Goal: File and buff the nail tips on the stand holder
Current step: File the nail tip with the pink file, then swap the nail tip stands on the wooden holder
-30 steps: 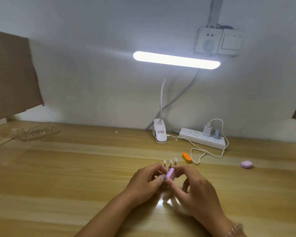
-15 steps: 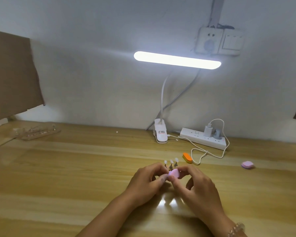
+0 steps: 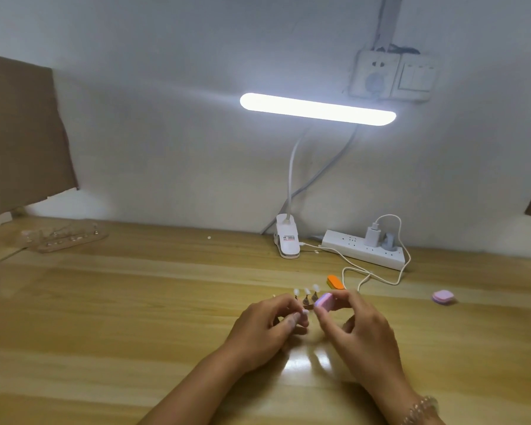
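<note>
Mid-table, the left hand (image 3: 264, 329) pinches the stand holder (image 3: 307, 305), steadying its likely light, brittle nail tips (image 3: 307, 291), while the right hand (image 3: 360, 329) pinches the pink buffer block (image 3: 324, 302) by its sides.

On the wooden table (image 3: 135, 302), the left hand (image 3: 267, 329) curls its fingers around the near part of the stand holder (image 3: 307, 303), from which three pale nail tips (image 3: 306, 291) stick up just beyond the knuckles. The right hand (image 3: 359, 329) pinches a pink buffer block (image 3: 325, 302) just beside those tips. Behind them lie an orange buffer (image 3: 335, 282), a white power strip (image 3: 365, 251) and a lit clip lamp (image 3: 318, 109), with a lilac block (image 3: 443, 296) well apart to the right.
</note>
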### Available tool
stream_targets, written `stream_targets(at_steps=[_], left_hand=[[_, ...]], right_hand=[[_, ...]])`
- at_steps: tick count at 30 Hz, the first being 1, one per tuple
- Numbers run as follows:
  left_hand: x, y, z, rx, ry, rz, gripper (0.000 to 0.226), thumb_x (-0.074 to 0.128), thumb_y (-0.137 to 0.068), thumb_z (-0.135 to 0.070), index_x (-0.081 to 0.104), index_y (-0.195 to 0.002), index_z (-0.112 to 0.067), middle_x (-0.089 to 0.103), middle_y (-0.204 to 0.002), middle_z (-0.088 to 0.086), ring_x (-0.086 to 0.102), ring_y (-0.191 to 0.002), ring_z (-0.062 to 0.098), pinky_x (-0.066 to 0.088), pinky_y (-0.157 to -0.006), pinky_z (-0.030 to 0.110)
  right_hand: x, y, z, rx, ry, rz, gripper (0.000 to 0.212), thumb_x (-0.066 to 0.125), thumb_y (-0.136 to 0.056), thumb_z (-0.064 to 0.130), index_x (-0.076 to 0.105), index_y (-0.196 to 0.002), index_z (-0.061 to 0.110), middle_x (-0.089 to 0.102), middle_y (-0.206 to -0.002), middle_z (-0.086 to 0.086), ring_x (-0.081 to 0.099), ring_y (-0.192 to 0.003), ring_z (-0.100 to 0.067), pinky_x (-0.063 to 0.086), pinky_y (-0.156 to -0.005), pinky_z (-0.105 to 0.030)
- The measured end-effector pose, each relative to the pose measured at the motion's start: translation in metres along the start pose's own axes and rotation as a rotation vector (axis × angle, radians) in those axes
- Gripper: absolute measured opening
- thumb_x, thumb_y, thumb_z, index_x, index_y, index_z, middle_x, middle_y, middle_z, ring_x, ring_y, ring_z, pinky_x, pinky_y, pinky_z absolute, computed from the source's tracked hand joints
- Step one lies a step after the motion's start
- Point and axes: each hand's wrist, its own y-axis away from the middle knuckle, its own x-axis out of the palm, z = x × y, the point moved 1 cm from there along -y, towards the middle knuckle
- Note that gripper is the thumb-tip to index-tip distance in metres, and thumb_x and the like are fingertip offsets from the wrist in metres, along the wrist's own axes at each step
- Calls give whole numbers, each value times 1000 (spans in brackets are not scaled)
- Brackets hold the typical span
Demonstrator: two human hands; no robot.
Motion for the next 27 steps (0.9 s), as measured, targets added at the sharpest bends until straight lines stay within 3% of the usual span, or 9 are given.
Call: stream_targets(at_steps=[2,5,7,9,11,13,16,23,27], left_hand=[[0,0,-1,-4,2,-4,13,54,-100,-16,64,-97,-23,75,-95,-8,73,-87,6,48,-62,25],[-1,-2,-1,26,-127,-30,12,52,-93,-28,63,-93,-35,71,-87,-16,65,-69,7,52,-65,34],[-1,-2,-3,60,-102,-86,15,54,-97,-21,62,-91,-32,73,-89,-16,61,-64,-1,51,-64,32],[-2,-2,-6,106,-100,-220,16,56,-100,-15,63,-91,-27,74,-91,-17,59,-60,-8,46,-62,24],[-4,-3,-7,147,-129,-392,17,58,-99,-13,62,-91,-28,73,-89,-19,59,-57,-2,43,-57,18],[-8,-6,-9,144,-131,-526,17,61,-96,-12,63,-92,-28,72,-88,-20,62,-56,7,44,-55,18],[-16,-12,-9,104,-82,-624,18,61,-96,-13,62,-91,-30,72,-89,-20,63,-59,7,46,-55,17],[-14,-20,-2,62,-189,-487,21,65,-94,-16,67,-87,-35,60,-95,-15,56,-88,4,39,-69,11],[-9,-20,1,90,-354,-410,12,64,-95,-19,66,-91,-30,65,-92,-19,55,-93,8,43,-87,29]], right_hand=[[-1,2,0,-27,-25,-11,20,74,-79,42,59,-92,39,63,-91,25,59,-60,-8,48,-58,-27],[4,8,7,-95,19,72,24,68,-75,53,58,-94,42,62,-96,26,59,-61,-6,46,-55,-22],[4,3,3,-32,11,53,23,72,-75,50,56,-90,42,63,-89,26,59,-65,-5,43,-57,-20],[0,-2,-5,49,-58,0,20,74,-78,44,57,-88,41,64,-87,25,59,-62,-7,47,-59,-26],[-2,-1,-7,70,-92,0,18,71,-78,46,58,-89,42,65,-90,25,59,-59,-9,50,-60,-32],[-2,3,-4,35,-73,30,19,68,-77,51,57,-90,43,63,-93,27,59,-61,-9,49,-60,-30],[1,7,3,-17,-26,70,24,64,-75,56,57,-93,42,60,-95,27,60,-63,-6,48,-60,-27],[0,4,3,34,-28,69,25,67,-76,55,58,-94,42,63,-90,25,60,-66,-6,49,-64,-29],[1,4,3,55,-23,88,26,66,-76,58,57,-95,44,62,-93,28,60,-67,-4,48,-65,-26]])
